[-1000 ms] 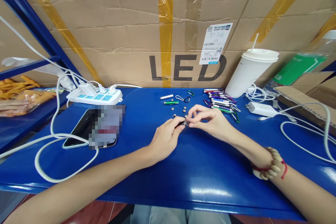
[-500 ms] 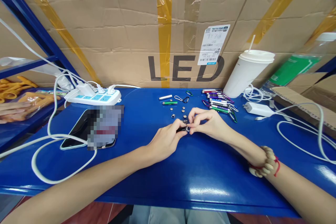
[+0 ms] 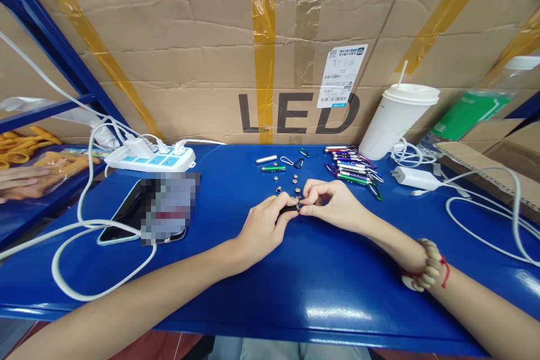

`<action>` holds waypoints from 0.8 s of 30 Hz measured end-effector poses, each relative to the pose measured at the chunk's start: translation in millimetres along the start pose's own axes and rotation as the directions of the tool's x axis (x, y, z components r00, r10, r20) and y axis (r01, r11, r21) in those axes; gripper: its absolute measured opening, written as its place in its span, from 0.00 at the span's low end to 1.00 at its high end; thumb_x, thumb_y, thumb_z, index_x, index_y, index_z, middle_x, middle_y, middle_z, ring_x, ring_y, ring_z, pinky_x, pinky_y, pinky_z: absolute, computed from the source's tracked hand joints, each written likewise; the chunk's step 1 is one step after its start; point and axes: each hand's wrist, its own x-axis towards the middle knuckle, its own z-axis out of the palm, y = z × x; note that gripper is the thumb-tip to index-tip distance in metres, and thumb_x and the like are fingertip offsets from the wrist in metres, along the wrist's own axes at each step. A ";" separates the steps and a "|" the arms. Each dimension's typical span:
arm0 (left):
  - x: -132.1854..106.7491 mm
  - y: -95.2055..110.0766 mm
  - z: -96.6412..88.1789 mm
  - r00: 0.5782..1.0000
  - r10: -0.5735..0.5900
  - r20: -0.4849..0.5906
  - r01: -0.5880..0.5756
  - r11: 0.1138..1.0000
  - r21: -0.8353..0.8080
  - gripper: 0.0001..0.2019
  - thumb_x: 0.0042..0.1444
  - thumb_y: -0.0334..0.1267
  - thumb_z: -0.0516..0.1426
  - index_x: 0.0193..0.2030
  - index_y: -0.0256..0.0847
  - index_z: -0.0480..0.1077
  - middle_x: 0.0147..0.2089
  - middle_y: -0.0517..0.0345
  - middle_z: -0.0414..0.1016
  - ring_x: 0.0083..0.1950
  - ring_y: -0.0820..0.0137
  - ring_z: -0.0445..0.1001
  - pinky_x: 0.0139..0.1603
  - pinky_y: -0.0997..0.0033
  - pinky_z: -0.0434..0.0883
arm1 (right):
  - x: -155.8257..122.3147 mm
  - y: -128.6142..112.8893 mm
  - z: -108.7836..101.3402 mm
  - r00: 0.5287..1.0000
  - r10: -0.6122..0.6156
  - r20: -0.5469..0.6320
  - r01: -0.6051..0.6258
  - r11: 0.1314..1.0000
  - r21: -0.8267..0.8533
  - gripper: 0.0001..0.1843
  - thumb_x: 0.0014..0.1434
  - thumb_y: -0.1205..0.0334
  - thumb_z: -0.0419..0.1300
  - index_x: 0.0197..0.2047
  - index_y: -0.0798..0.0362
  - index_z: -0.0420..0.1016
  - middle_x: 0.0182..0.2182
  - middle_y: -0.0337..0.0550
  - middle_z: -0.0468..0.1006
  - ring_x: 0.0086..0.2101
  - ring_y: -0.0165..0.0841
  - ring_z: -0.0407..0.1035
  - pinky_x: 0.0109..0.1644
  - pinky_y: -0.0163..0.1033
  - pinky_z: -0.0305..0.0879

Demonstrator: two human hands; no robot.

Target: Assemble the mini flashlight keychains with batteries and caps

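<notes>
Left hand: thumb and bent fingers of the left hand point(image 3: 262, 226) close narrowly around a slim, smooth black tube point(image 3: 288, 208), gripping its body.
Right hand: thumb and fingertips of the right hand point(image 3: 333, 205) pinch together at the tube's shiny metal end; whatever small part lies between them is hidden.
Black tube: held between the two hands, above the middle of the table point(image 3: 337, 281), its bright end toward the right hand.
Table: glossy blue, smooth, throwing back white glare near the front edge.
Small discs: round, flat, silvery discs point(image 3: 297, 190) scattered just beyond the fingers.
Loose tubes: a plain silver tube point(image 3: 266, 159) of bare metal, and near it a glossy green tube point(image 3: 273, 169).
Clips: thin loops, one a silver clip point(image 3: 287, 161), one a black clip point(image 3: 299, 163).
Pile: coloured metal tubes point(image 3: 352, 167) heaped beside a tapered white cup point(image 3: 392, 124).
Bracelet: chunky, rounded pale beads point(image 3: 431, 269) on the right wrist, beside red cord point(image 3: 445, 273).
Box: creased brown cardboard point(image 3: 189, 67) behind, banded with shiny yellow tape point(image 3: 264, 28).
</notes>
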 end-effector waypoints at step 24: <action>-1.7 7.9 -0.7 0.996 -0.065 -0.056 0.053 0.981 -0.189 0.07 0.59 0.37 0.48 0.41 0.39 0.64 0.33 0.59 0.69 0.29 0.76 0.67 0.31 0.77 0.64 | 2.3 -9.5 -1.9 0.997 0.064 0.043 -0.072 0.965 0.253 0.15 0.43 0.52 0.66 0.20 0.57 0.72 0.23 0.37 0.70 0.27 0.27 0.63 0.35 0.36 0.58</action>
